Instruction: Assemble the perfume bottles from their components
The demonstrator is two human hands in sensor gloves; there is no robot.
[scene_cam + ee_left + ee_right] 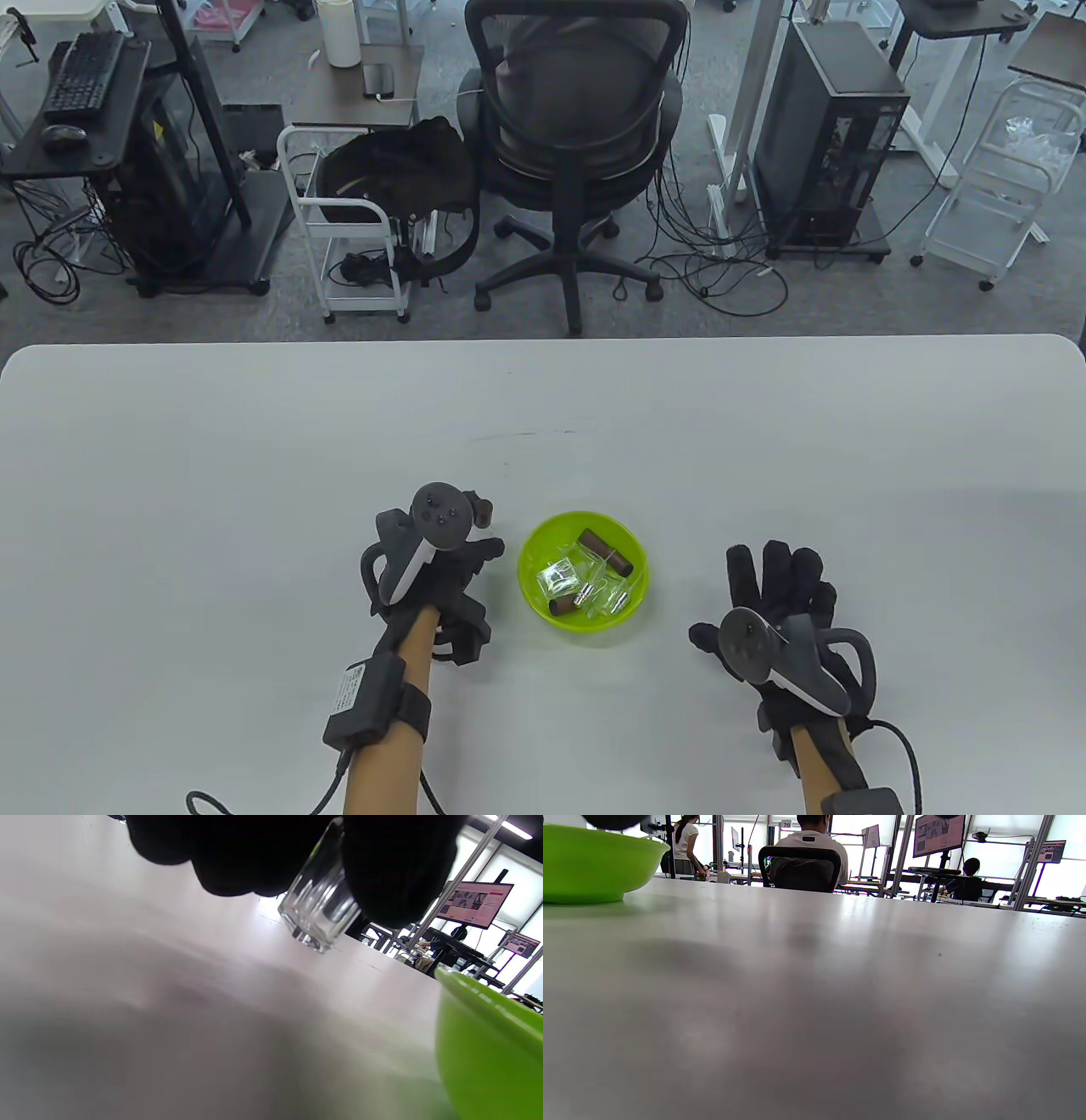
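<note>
A green bowl (531, 543) near the table's front middle holds brown caps (617, 559), a clear glass bottle (557, 577) and silver spray pumps (585, 593). My left hand (473, 543) is just left of the bowl and grips a clear square glass bottle (318, 912), held tilted above the table in the left wrist view. A brown cap (484, 510) shows past the fingers in the table view. My right hand (776, 577) rests open and flat on the table to the right of the bowl, holding nothing.
The white table (543, 424) stretches across the view, with its far edge at the back. An office chair (577, 153), carts and computer towers stand beyond it. The bowl's side shows in the left wrist view (488, 1043) and the right wrist view (594, 861).
</note>
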